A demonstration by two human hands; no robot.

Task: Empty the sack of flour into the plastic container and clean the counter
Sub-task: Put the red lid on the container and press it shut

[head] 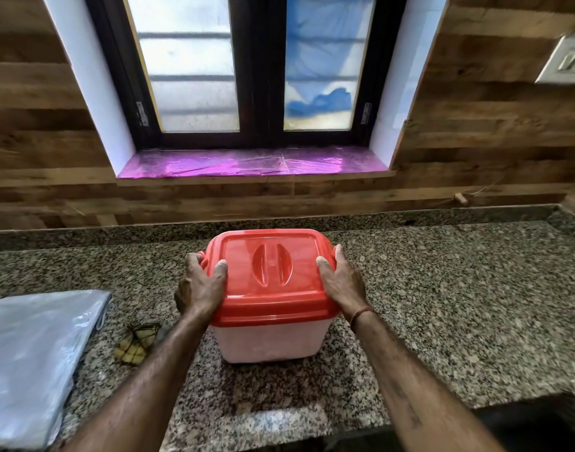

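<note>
One pale container [269, 340], red lid [273, 272] on.

Dark-framed window [263, 70] up top with frosted panes, shiny purple film on its sill [247, 163]. Wood-plank wall [475, 125], white switch plate [566, 60] far right. Small yellowish netted bundle [137, 342] sits on the left.

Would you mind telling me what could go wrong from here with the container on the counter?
The red lid is on the plastic container; both hands, left hand and right hand, grip its sides, so prying it off abruptly might jolt or tip the container. The sack overhangs the counter edge and might slide off.
</note>
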